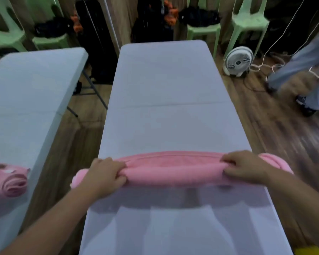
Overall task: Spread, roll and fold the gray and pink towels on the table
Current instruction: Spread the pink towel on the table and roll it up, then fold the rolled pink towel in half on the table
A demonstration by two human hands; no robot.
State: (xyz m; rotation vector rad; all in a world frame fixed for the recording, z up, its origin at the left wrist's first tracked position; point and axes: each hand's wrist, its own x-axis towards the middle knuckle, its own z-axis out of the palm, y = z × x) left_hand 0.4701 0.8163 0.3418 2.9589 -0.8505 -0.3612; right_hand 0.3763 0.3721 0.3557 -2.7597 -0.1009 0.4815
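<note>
A pink towel (175, 170) lies rolled into a long tube across the near part of the white table (166, 85). Both of its ends stick out past the table's side edges. My left hand (104, 174) grips the roll near its left end, fingers curled over the top. My right hand (247, 167) grips it near the right end in the same way. A second pink towel (9, 181), rolled up, rests on the neighbouring table at the left. No gray towel is in view.
A second white table (26, 85) stands to the left across a narrow gap of wooden floor. A white floor fan (238, 61) with cables sits right of the table. A person's legs (306, 74) stand at far right. Green chairs (247, 21) line the back.
</note>
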